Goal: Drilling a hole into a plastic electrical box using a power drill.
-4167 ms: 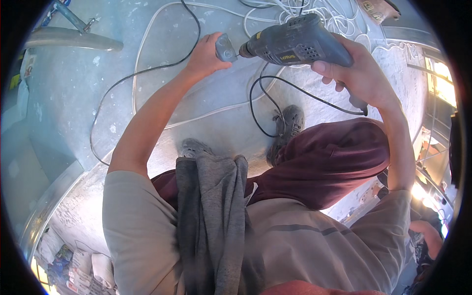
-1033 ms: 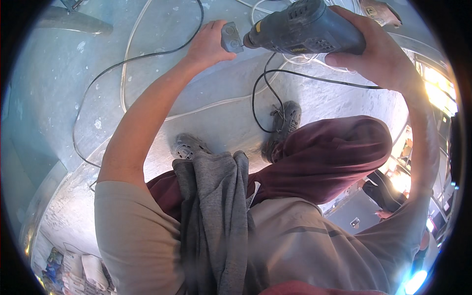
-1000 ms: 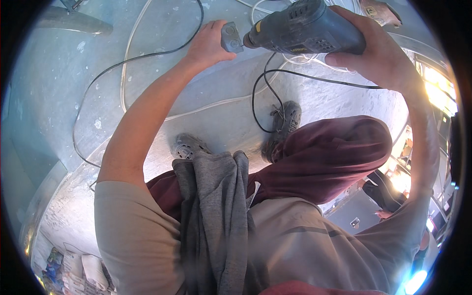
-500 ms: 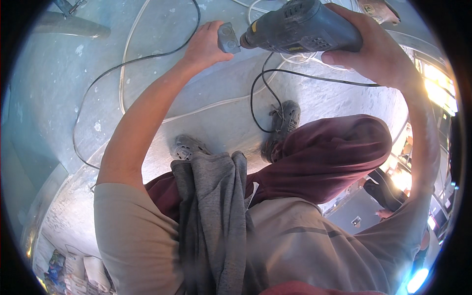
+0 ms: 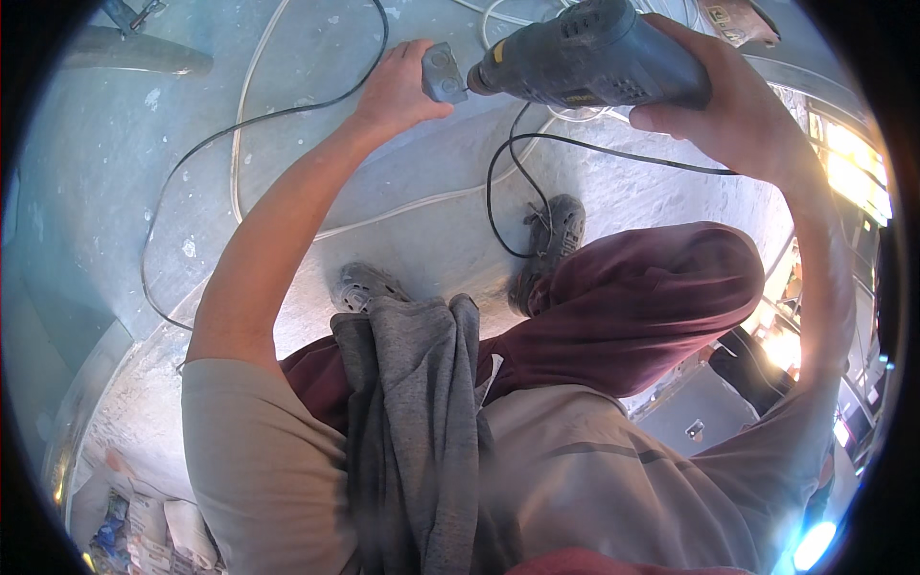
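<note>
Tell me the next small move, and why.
Perhaps grip the grey block tighter with the left hand: the right hand holds the drill with its nose aimed at the block's side, so the block could twist. Whether they touch is too small to tell.

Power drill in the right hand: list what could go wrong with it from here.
The power drill points at the gray block, which is held only in the left hand; a slip could hurt the fingers close by.

The block has no visible clamp, so it might twist if the drill bites.

The black cord loops beside the right shoe and might snag if the foot moves.
</note>
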`<state>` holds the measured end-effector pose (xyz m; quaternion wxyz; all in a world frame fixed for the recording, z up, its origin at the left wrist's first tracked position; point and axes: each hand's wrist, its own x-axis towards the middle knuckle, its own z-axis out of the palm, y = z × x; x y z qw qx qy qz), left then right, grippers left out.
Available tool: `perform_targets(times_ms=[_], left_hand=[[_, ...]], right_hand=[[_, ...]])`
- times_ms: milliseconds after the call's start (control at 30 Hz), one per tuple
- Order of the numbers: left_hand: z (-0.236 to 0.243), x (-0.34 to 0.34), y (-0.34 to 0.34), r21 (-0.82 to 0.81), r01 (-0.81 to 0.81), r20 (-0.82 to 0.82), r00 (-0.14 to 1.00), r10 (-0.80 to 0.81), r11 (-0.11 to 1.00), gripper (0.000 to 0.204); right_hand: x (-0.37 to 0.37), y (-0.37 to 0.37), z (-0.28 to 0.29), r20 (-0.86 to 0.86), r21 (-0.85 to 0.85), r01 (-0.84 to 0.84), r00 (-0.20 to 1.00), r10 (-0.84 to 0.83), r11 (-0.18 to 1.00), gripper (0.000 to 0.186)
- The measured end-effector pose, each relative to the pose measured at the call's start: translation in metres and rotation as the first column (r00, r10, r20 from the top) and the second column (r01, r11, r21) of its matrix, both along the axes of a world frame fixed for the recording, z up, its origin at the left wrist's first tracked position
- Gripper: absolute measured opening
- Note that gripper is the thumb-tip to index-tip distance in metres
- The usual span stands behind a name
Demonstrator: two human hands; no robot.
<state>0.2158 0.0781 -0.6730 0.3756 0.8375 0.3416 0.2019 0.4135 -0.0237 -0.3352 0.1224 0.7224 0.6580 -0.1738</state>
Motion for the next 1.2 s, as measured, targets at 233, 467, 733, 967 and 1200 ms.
perform_targets(times_ms=[233,467,733,967,1200], left_hand=[[0.003,-0.006,-0.001,-0.030,-0.001,-0.015,1.000,0.001,1.000,0.094],[0.002,-0.003,-0.001,-0.018,-0.004,-0.001,1.000,0.004,1.000,0.094],[-0.001,-0.003,-0.001,0.034,-0.022,0.021,1.000,0.021,0.999,0.093],[-0.002,-0.002,-0.001,0.050,-0.013,0.022,1.000,0.012,0.999,0.092],[0.004,-0.002,0.000,0.017,0.000,-0.012,1.000,0.000,1.000,0.092]], right_hand=[[0.003,-0.005,-0.003,-0.208,-0.175,0.321,0.912,-0.354,0.931,0.082],[0.008,-0.038,-0.014,-0.274,0.066,0.131,0.955,-0.108,0.989,0.060],[0.008,-0.071,-0.031,-0.442,0.036,0.281,0.865,-0.237,0.959,0.062],[0.009,-0.076,-0.032,-0.423,0.032,0.269,0.876,-0.231,0.963,0.062],[0.013,-0.078,-0.033,-0.434,0.035,0.264,0.873,-0.223,0.964,0.062]])
